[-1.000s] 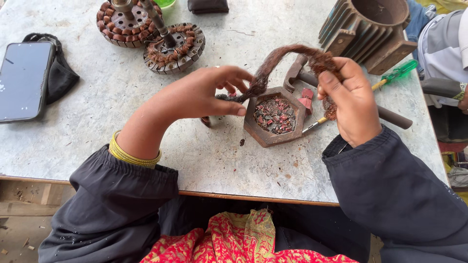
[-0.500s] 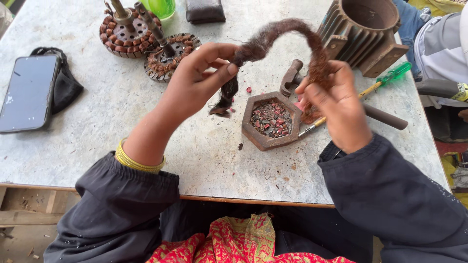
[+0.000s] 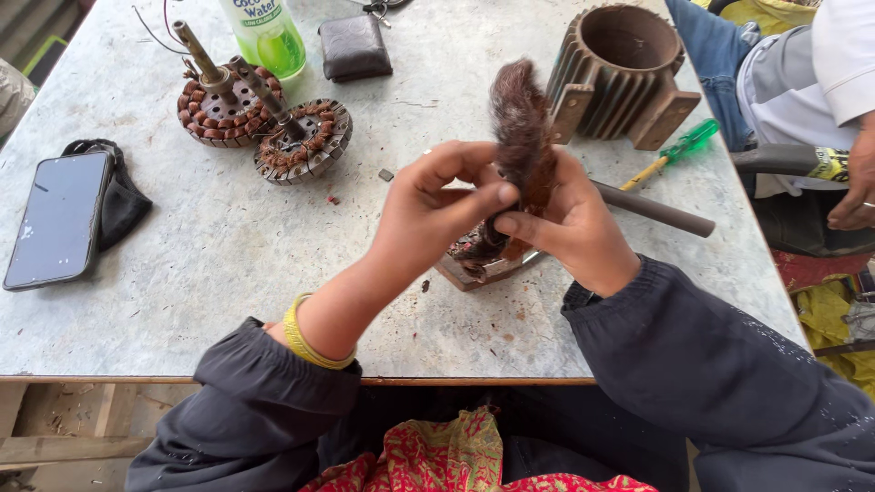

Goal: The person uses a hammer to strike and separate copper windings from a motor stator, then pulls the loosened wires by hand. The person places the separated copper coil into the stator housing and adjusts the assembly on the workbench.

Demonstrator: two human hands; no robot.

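Two hands, left hand [image 3: 437, 205] and right hand [image 3: 570, 223], pinch fuzzy copper-brown wire bundle [image 3: 519, 118] upright.

The small hexagonal tray [image 3: 478, 264] lies mostly hidden beneath both hands, only its near edge showing. The wire bundle [image 3: 521, 128] is motion-blurred above the left hand [image 3: 428, 214] and right hand [image 3: 570, 228]. Beyond them, the green bottle [image 3: 264, 32] is cut off by the top edge. Far right, another person's hand [image 3: 855, 196] is cropped.

A repair workshop: motor stators [image 3: 264, 123], ribbed housing [image 3: 620, 68], screwdriver [image 3: 679, 150] on a worn table [image 3: 219, 264].
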